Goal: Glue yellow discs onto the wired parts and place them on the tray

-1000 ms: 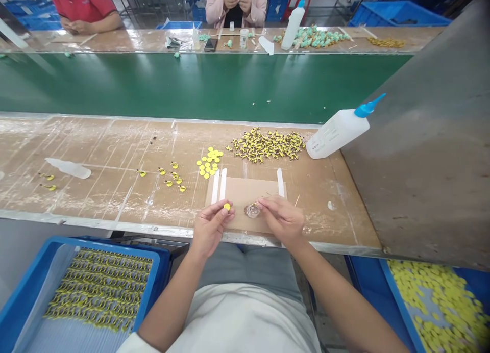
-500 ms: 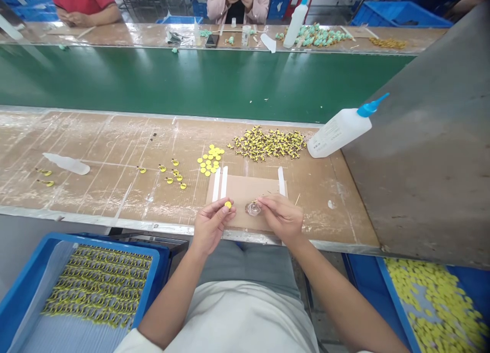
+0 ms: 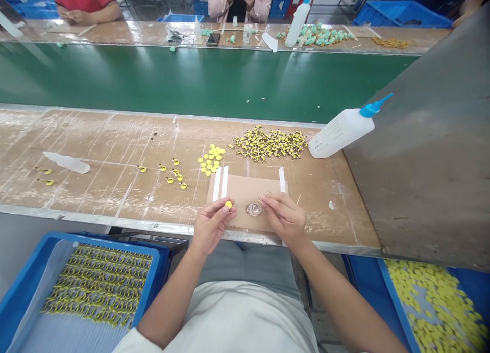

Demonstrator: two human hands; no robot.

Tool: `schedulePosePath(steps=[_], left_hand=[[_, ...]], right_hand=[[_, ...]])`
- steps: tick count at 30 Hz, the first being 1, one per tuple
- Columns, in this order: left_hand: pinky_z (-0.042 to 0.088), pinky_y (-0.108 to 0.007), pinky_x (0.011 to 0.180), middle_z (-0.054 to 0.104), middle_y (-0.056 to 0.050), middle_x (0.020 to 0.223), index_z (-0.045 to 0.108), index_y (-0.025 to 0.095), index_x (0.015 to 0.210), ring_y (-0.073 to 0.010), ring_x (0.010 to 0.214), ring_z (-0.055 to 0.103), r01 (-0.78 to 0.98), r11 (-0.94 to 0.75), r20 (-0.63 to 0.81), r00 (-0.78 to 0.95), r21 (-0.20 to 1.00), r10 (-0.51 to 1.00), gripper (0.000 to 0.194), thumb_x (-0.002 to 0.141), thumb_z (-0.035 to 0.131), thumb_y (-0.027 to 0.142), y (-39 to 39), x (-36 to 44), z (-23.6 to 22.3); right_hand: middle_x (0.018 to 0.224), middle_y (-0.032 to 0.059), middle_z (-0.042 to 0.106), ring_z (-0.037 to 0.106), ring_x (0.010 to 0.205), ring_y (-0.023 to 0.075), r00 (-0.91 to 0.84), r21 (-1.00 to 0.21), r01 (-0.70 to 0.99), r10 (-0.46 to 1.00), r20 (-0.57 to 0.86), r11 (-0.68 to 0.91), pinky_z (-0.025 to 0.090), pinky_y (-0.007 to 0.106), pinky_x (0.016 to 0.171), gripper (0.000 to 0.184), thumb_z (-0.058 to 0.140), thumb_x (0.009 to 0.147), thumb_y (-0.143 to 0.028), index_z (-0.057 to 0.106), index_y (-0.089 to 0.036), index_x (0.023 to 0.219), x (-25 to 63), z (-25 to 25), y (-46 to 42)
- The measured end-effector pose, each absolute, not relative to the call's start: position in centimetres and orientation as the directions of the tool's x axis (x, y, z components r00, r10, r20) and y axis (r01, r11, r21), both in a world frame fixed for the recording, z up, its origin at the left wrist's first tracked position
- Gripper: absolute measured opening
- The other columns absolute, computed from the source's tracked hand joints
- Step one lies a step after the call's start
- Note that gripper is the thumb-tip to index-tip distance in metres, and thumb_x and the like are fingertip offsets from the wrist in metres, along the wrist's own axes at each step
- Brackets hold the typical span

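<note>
My left hand (image 3: pixel 210 226) pinches a small yellow disc (image 3: pixel 228 204) between thumb and fingertips. My right hand (image 3: pixel 284 218) grips a thin wooden stick (image 3: pixel 265 198), whose tip is close to the small glass dish (image 3: pixel 253 208). That dish, holding something clear, stands on a cardboard sheet (image 3: pixel 245 195), between my hands. White plastic strips (image 3: pixel 224 182) lie along the sheet's edges. Beyond it are loose yellow discs (image 3: pixel 211 159) and a heap of yellow-and-black pieces (image 3: pixel 270 144).
A white glue bottle (image 3: pixel 341 132) with a blue nozzle lies at the bench's right end, beside a grey metal panel (image 3: pixel 421 164). Blue trays hold rows of pieces (image 3: pixel 97 284) and yellow discs (image 3: pixel 432 307). A green belt (image 3: pixel 191 77) separates me from co-workers.
The whole view has drifted slightly as my head moved. My right hand has shifted a little, bringing the stick's tip nearer the dish. The left hand still holds the disc.
</note>
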State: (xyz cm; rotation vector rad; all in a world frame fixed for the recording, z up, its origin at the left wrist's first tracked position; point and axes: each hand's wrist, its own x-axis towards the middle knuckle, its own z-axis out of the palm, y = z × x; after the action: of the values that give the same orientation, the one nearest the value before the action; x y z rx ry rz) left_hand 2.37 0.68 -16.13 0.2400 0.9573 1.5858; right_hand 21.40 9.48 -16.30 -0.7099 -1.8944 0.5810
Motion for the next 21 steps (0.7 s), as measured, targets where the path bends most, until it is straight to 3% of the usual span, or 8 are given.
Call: schedulePosePath(steps=[7,12,16,21], left_hand=[[0.059,-0.02,0.079,0.078,-0.009,0.098,0.079,0.017,0.098,-0.0133,0.081,0.074,-0.725,0.056,-0.357,-0.27,0.687,0.894,0.03,0.07,0.086,0.022,0.6,2.4,-16.1],[0.06,-0.018,0.077,0.079,-0.007,0.096,0.079,0.018,0.098,-0.0126,0.079,0.074,-0.725,0.052,-0.341,-0.258,0.687,0.904,0.028,0.071,0.085,0.022,0.6,2.3,-16.1],[0.06,-0.018,0.078,0.079,-0.007,0.098,0.079,0.018,0.099,-0.0124,0.081,0.075,-0.723,0.063,-0.352,-0.257,0.688,0.9,0.029,0.071,0.085,0.022,0.3,2.4,-16.1],[0.06,-0.017,0.077,0.078,-0.009,0.099,0.079,0.017,0.098,-0.0129,0.081,0.075,-0.736,0.09,-0.4,-0.257,0.671,0.88,0.033,0.066,0.089,0.021,-0.4,2.7,-15.6]], right_hand=[[0.092,0.0059,0.073,0.068,0.083,0.0192,-0.37,-0.665,0.201,0.685,0.628,0.719,0.058,0.036,0.074,0.036,0.064,0.087,-0.008,0.072,-0.029,0.116,21.4,-16.6,9.6],[0.09,0.0053,0.075,0.07,0.08,0.0194,-0.305,-0.717,0.224,0.746,0.592,0.66,0.059,0.036,0.075,0.023,0.067,0.087,-0.014,0.075,-0.027,0.105,21.5,-16.6,9.5],[0.091,0.005,0.076,0.072,0.081,0.0198,-0.158,-0.828,0.209,0.853,0.497,0.521,0.06,0.037,0.08,0.012,0.073,0.084,-0.021,0.076,-0.025,0.095,21.4,-16.6,9.0],[0.089,0.0066,0.078,0.074,0.083,0.0218,-0.01,-0.964,0.117,0.971,0.239,0.238,0.062,0.038,0.083,0.014,0.079,0.079,-0.029,0.077,-0.02,0.089,21.1,-15.7,7.4]])
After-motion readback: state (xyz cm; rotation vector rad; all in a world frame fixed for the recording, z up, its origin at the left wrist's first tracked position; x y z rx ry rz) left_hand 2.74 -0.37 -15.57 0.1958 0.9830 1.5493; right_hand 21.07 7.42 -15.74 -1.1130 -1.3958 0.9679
